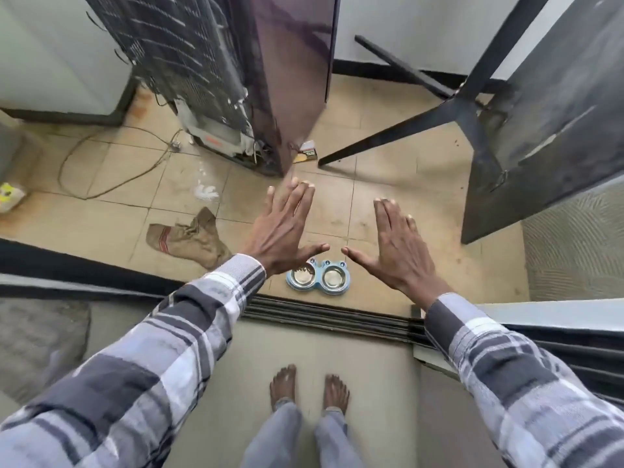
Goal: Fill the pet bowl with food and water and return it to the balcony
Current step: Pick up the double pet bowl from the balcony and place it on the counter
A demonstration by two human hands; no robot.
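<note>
A light blue double pet bowl point(317, 290) with two shiny steel dishes lies on the tiled balcony floor, just beyond the sliding-door track point(324, 314). Both dishes look empty. My left hand point(283, 231) and my right hand point(395, 244) are stretched out flat above the bowl, palms down, fingers straight, thumbs pointing at each other. Neither hand touches anything. I stand barefoot inside the doorway, my feet point(309, 388) short of the track.
A dark fridge point(243, 79) stands with its back showing, ahead on the left, its cable point(111, 184) looping over the tiles. A crumpled brown rag point(189, 238) lies left of the bowl. A black table point(553, 123) with slanted legs stands on the right. A grey mat point(40, 339) lies at my left.
</note>
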